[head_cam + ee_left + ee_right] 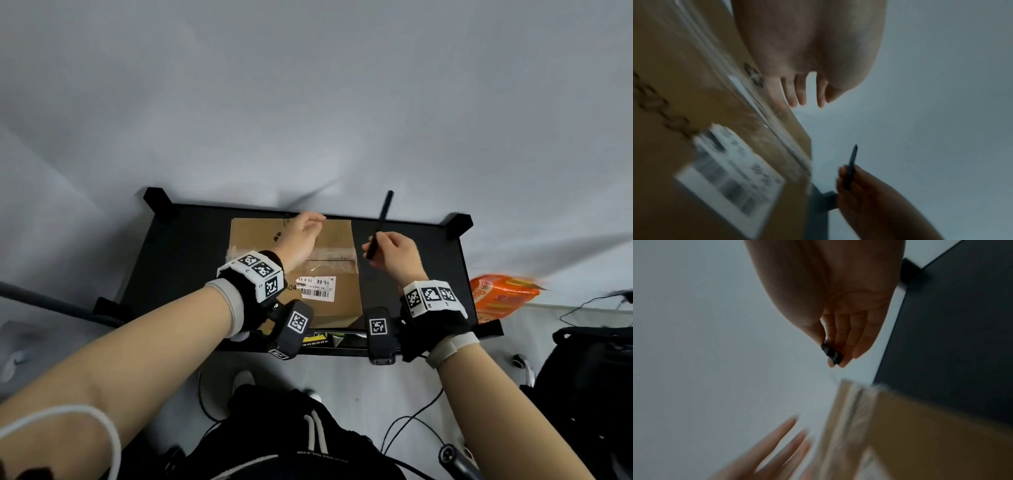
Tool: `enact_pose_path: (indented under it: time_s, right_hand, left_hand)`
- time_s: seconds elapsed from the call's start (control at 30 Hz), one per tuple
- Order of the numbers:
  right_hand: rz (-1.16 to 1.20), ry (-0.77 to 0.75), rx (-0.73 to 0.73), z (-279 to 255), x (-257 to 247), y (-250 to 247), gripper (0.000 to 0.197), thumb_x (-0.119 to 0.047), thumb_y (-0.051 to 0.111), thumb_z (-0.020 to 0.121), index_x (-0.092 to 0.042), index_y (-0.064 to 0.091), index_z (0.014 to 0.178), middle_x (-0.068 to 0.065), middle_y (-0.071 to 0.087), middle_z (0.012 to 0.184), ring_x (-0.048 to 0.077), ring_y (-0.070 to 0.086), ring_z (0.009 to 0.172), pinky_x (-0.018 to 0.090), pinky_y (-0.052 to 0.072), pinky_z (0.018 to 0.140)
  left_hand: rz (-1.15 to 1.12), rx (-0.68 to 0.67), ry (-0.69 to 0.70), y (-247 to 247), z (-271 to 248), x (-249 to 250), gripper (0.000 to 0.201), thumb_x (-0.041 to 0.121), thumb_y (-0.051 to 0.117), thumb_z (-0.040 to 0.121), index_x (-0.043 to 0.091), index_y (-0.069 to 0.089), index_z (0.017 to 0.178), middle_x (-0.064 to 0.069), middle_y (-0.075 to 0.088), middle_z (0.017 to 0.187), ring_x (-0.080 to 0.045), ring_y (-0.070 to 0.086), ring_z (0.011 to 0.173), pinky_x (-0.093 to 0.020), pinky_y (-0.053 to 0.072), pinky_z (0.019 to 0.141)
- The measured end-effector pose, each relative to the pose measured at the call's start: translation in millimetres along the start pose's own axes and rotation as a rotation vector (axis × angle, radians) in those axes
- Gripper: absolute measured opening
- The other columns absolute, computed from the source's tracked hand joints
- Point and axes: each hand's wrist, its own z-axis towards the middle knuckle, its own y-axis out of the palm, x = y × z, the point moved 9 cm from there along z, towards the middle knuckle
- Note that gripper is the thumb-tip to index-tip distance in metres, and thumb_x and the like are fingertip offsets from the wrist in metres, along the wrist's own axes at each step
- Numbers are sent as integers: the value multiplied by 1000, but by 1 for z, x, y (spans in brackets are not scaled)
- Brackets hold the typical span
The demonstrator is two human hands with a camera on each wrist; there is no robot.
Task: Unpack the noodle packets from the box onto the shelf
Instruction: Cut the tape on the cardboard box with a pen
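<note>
A closed brown cardboard box [329, 246] with clear tape and a white shipping label [317, 287] lies on the black shelf top [185, 253]. My left hand [303, 233] hovers over the box's far edge, fingers loosely extended and holding nothing; its fingers [801, 92] reach past the box [694, 97]. My right hand [394, 250] is to the right of the box and grips a thin black tool [380, 222] that points up and away. The tool's end [831, 352] shows between the fingertips. No noodle packets from inside the box are visible.
An orange packet [500, 294] lies to the right of the shelf, beyond its edge. Cables [411, 425] and a dark bag [589, 377] are on the floor at the right. A grey wall stands behind the shelf. A lower shelf level [329, 339] shows under the front edge.
</note>
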Motion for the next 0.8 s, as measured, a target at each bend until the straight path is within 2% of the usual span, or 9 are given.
enact_pose_path:
  time_s: [0.1, 0.2, 0.3, 0.37, 0.4, 0.47, 0.57, 0.67, 0.8]
  right_hand:
    - [-86, 101, 99, 20, 41, -39, 30, -12, 41, 98, -6, 55, 72, 0, 64, 55, 15, 57, 58, 12, 49, 44]
    - [-262, 251, 85, 26, 94, -56, 36, -11, 44, 95, -8, 55, 61, -5, 61, 43, 13, 58, 51, 11, 44, 37]
    - [-379, 349, 39, 21, 131, -56, 41, -13, 47, 94, -11, 46, 54, 2, 51, 45, 19, 47, 52, 11, 39, 35]
    - [-438, 396, -8, 22, 150, -50, 37, -16, 48, 94, -15, 44, 57, 3, 47, 55, 23, 51, 67, 16, 45, 57]
    - [-480, 414, -25, 24, 158, -50, 35, -18, 49, 93, -16, 45, 59, 3, 47, 59, 23, 52, 71, 19, 45, 64]
    - [-584, 401, -29, 29, 162, -50, 34, -21, 50, 93, -9, 54, 61, 9, 52, 63, 21, 51, 60, 19, 43, 62]
    - [-629, 406, -5, 34, 164, -55, 27, -25, 55, 91, -4, 71, 85, 13, 59, 75, 19, 47, 54, 29, 41, 60]
    - [-655, 443, 17, 34, 164, -60, 29, -28, 56, 90, -5, 71, 100, 13, 61, 80, 25, 51, 62, 28, 42, 63]
    - [-656, 440, 80, 32, 156, -68, 34, -30, 54, 90, -1, 70, 100, 14, 60, 81, 28, 56, 76, 34, 47, 77]
  left_hand:
    - [544, 296, 12, -43, -1, -11, 23, 24, 45, 94, 24, 57, 114, -7, 41, 134, -23, 51, 112, -36, 41, 101]
    - [627, 458, -184, -82, -10, -41, 39, 33, 47, 91, 20, 47, 128, -9, 26, 146, -31, 30, 133, -48, 26, 111]
    - [482, 438, -384, -98, -15, -77, 64, 41, 52, 90, 14, 27, 142, -15, 19, 150, -37, 28, 135, -52, 29, 109]
    - [341, 390, -444, -97, -13, -96, 75, 43, 55, 88, 9, 19, 145, -19, 28, 147, -39, 39, 129, -48, 36, 106]
    - [289, 375, -441, -97, -11, -101, 78, 44, 56, 87, 7, 18, 145, -19, 35, 145, -38, 44, 126, -46, 39, 105]
    - [243, 383, -421, -98, -10, -103, 78, 44, 58, 86, 7, 21, 144, -18, 43, 141, -35, 48, 124, -46, 41, 103]
    - [208, 386, -401, -99, -6, -101, 76, 41, 60, 86, 7, 23, 143, -15, 46, 138, -33, 49, 123, -45, 42, 103]
    - [204, 379, -370, -98, -1, -97, 74, 40, 61, 86, 8, 26, 142, -14, 49, 136, -32, 50, 122, -44, 42, 102]
    - [214, 364, -338, -96, 5, -93, 69, 38, 60, 87, 8, 29, 141, -13, 51, 133, -30, 51, 120, -40, 43, 97]
